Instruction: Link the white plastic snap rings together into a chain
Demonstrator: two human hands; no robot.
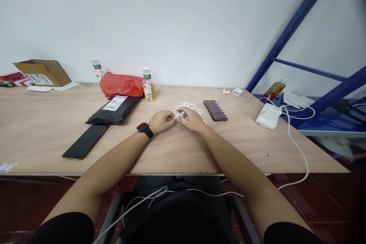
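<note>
A white cable [198, 109] lies in loose coils on the wooden table, partly covered by my fingers. My left hand [161, 121], below a black watch, is closed in a pinch on a white piece at the near left of the coils. From the other side my right hand [192, 119] bends over the coils, its thumb and fingers closed on the same white bundle. The fingertips of both hands nearly meet there. What exactly each fingertip grips is too small to make out. To the right of my right hand lies a dark phone-like object [215, 110], partly pixelated.
On the left are a black parcel [114, 111], a phone [86, 142], a red bag [121, 84], a drink bottle [148, 85] and a cardboard box [47, 73]. A white adapter [268, 116] with a trailing cord sits right, beside a blue metal frame [294, 26].
</note>
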